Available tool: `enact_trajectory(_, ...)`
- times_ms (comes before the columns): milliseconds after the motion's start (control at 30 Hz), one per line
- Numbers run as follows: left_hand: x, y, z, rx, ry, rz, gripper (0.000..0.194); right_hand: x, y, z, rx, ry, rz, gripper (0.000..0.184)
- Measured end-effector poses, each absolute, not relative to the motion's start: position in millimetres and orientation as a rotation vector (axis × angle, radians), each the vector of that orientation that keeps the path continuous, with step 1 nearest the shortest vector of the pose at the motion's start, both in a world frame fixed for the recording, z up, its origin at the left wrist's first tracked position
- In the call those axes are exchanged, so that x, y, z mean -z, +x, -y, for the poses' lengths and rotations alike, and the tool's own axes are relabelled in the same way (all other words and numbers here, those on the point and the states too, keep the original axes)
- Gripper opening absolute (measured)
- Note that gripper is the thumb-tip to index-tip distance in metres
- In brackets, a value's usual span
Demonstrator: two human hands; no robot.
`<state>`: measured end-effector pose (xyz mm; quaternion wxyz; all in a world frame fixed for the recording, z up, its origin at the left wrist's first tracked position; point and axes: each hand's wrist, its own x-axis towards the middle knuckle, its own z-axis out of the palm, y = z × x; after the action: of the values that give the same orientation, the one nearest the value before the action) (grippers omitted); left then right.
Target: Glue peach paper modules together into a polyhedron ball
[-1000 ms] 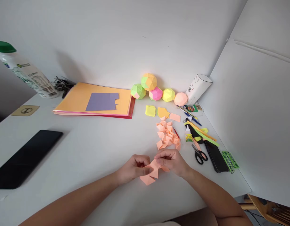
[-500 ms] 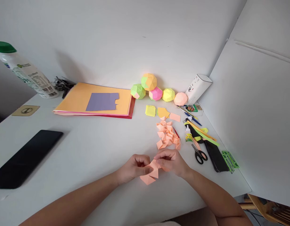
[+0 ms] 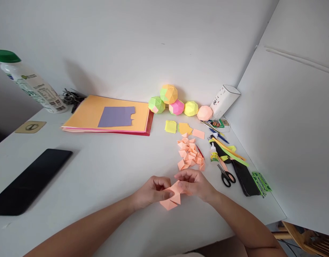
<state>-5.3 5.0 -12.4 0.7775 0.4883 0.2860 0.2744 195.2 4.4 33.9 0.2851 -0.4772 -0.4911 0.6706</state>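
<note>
Between my hands is a peach folded paper piece (image 3: 169, 204), made of joined angular units. My left hand (image 3: 154, 192) pinches its left side, thumb on top. My right hand (image 3: 195, 185) grips the right part with thumb and fingers, hiding some of the paper. Just beyond my hands lies a loose pile of small peach folded paper units (image 3: 188, 153). Behind it are a yellow paper stack (image 3: 170, 126), an orange paper stack (image 3: 184, 128) and a peach paper strip (image 3: 198, 133).
Several finished paper balls (image 3: 191, 108) stand by the wall. To the right lie a glue bottle (image 3: 214, 153), scissors (image 3: 226, 176) and a black phone (image 3: 244, 180). Leftward are a large black device (image 3: 30, 182), a stack of coloured paper (image 3: 86, 114) and a white bottle (image 3: 33, 85).
My right thumb and fingers have shifted slightly on the peach paper piece, which has tilted a little. Both hands keep hold of it.
</note>
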Motion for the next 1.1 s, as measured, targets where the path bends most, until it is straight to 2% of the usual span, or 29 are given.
enact_trajectory(300, 4.5, -3.1, -2.9, -0.588, 1.044, -0.6, 0.03, -35.7, 190.7, -1.9, -2.073, -1.186, 1.136, 0.035)
enact_trajectory(400, 6.7, -1.6, -2.1, -0.757, 1.002, -0.593, 0.027, -33.4, 190.5, -2.6, -1.972, -1.151, 1.069, 0.032)
enact_trajectory(500, 10.0, 0.5, -2.2, -0.885, 0.842, -0.564, 0.045, -31.8, 191.5, -3.6, -1.757, -1.132, 1.014, 0.027)
enact_trajectory(667, 4.8, 4.9, -3.2, -0.917, 0.731, -0.414, 0.051, -26.9, 188.8, -3.8, -1.509, -1.069, 0.977, 0.02)
enact_trajectory(733, 0.8, 5.1, -2.8, -0.843, 0.728, -0.427, 0.05, -23.5, 185.7, -3.2, -1.495, -1.059, 0.955, 0.019)
enact_trajectory(833, -1.1, 4.0, -3.3, -0.77, 0.716, -0.53, 0.04, -18.7, 181.6, -1.4, -1.502, -1.066, 0.938, 0.017)
enact_trajectory(1000, 5.4, 1.2, -7.8, -0.8, 0.684, -0.612, 0.046, -14.8, 178.0, 1.2, -1.554, -1.005, 0.915, 0.017)
enact_trajectory(1100, 5.5, 0.8, -7.1, -0.808, 0.664, -0.602, 0.04, -16.6, 175.4, 2.3, -1.558, -1.034, 0.899, 0.018)
